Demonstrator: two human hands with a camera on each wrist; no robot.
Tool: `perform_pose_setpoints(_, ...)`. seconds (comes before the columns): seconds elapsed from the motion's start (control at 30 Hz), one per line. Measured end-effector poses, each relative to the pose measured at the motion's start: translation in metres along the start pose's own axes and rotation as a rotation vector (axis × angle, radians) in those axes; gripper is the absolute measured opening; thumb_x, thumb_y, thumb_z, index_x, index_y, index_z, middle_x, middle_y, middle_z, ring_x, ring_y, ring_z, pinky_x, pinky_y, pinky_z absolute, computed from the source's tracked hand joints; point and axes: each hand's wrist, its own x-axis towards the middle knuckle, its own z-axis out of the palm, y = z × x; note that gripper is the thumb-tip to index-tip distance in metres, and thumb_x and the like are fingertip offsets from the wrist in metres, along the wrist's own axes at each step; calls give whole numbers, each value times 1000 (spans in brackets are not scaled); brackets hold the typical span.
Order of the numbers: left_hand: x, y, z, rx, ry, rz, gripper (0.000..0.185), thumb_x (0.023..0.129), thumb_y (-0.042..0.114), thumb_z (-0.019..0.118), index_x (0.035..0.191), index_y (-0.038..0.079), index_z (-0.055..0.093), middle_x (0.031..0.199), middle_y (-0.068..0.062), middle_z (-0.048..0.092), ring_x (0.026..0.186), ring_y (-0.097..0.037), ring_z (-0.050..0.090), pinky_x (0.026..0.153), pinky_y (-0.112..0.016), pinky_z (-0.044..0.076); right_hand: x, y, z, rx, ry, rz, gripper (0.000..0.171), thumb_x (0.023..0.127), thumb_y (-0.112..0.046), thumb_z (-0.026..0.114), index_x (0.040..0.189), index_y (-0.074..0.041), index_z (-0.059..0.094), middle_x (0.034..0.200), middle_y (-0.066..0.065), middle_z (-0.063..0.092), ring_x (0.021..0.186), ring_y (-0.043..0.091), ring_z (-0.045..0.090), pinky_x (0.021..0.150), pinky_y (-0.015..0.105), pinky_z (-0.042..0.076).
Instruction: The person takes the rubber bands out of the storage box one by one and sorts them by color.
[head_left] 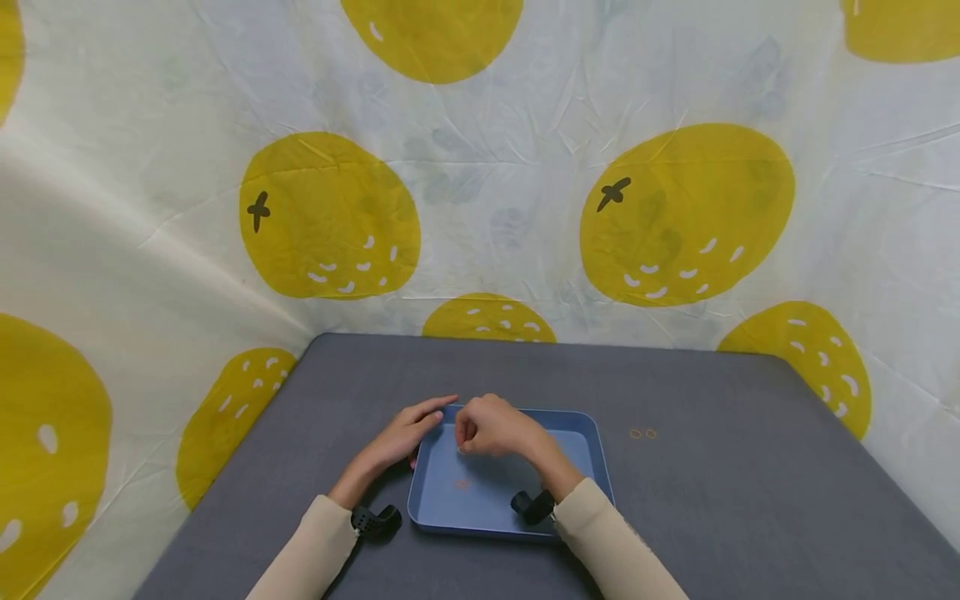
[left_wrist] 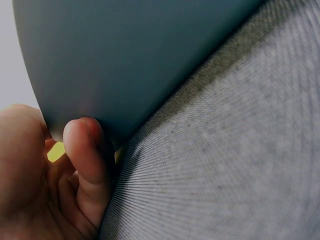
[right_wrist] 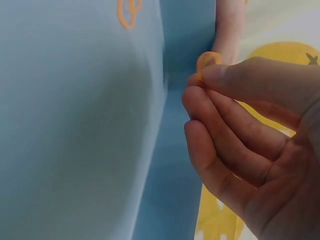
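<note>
**Left hand [left_wrist: 30, 192] at the edge of the blue tray [left_wrist: 125, 65]**

The tray's smooth, dark blue outer wall fills the top middle, narrowing downward toward the hand. Bent fingers [left_wrist: 82, 150] touch that wall near its lower end, while another part of the hand passes behind its left edge. A small yellow patch [left_wrist: 56, 151] shows through a gap in the hand. The ribbed grey table covering [left_wrist: 230, 150] takes up the right side, shadowed along the tray. Plain pale background [left_wrist: 15, 55] fills the upper left.
</note>
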Motion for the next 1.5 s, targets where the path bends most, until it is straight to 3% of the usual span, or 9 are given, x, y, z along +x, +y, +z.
perform_pose_setpoints(0.13, 1, 1, 1, -5, 2, -17, 45, 114, 24, 41, 159, 22, 44, 147, -26, 53, 40, -15, 45, 40, -31, 45, -2, 3, -5, 23, 13, 23, 10, 91, -7, 76, 85, -13, 79, 82, -4, 73, 71, 9, 62, 64, 24, 54)
perform_pose_setpoints(0.57, -2, 2, -1, 1, -19, 22, 46, 113, 33, 43, 159, 25, 44, 151, -21, 53, 40, -17, 49, 41, -36, 49, -9, 6, -17, 44, 53, -26, 10, 94, -5, 72, 90, -8, 81, 85, -1, 76, 70, 8, 63, 64, 24, 55)
perform_pose_setpoints(0.77, -5, 16, -2, 1, -20, 4, 46, 114, 26, 41, 159, 19, 44, 133, -25, 65, 41, -17, 49, 42, -32, 49, -13, 9, -20, 36, 66, -37, 9, 94, -6, 73, 91, -8, 80, 85, -4, 75, 71, 7, 63, 65, 23, 55)
perform_pose_setpoints(0.9, -2, 7, -1, 5, -15, 4, 46, 114, 30, 40, 159, 23, 43, 126, -25, 67, 41, -17, 47, 42, -32, 48, -18, 10, -23, 40, 86, -50, 9, 95, -6, 72, 92, -9, 80, 85, -4, 76, 71, 6, 64, 67, 24, 55)
perform_pose_setpoints(1.17, -2, 0, 3, 7, 3, 2, 44, 112, 36, 44, 156, 29, 48, 138, -21, 62, 40, -16, 48, 41, -34, 49, -29, 19, -30, 43, 130, -44, 7, 95, -9, 74, 91, -9, 80, 84, -5, 75, 71, 4, 64, 68, 23, 55)
perform_pose_setpoints(1.23, -2, 1, 4, 13, 11, -5, 44, 112, 36, 44, 156, 30, 48, 128, -20, 67, 40, -15, 48, 41, -33, 49, -32, 22, -31, 40, 142, -39, 6, 95, -10, 75, 91, -9, 80, 83, -5, 75, 70, 4, 63, 68, 23, 55)
perform_pose_setpoints(1.3, -2, 1, 4, 19, 14, -10, 44, 112, 35, 44, 156, 30, 48, 107, -18, 70, 39, -13, 47, 41, -31, 48, -36, 25, -33, 39, 144, -40, 7, 95, -10, 74, 91, -9, 79, 84, -4, 75, 70, 4, 64, 68, 23, 55)
perform_pose_setpoints(1.4, -3, 2, 4, 23, 7, -7, 44, 113, 34, 44, 156, 28, 47, 80, -17, 64, 38, -13, 46, 40, -31, 48, -42, 29, -36, 46, 141, -40, 6, 95, -8, 74, 91, -8, 79, 86, -2, 76, 72, 4, 65, 67, 23, 56)
perform_pose_setpoints(1.5, -3, 2, 3, 20, 2, 10, 44, 113, 33, 43, 157, 27, 47, 83, -18, 68, 39, -14, 46, 40, -32, 48, -48, 33, -40, 45, 148, -28, 7, 95, -8, 74, 91, -9, 79, 87, -3, 76, 73, 4, 65, 68, 23, 55)
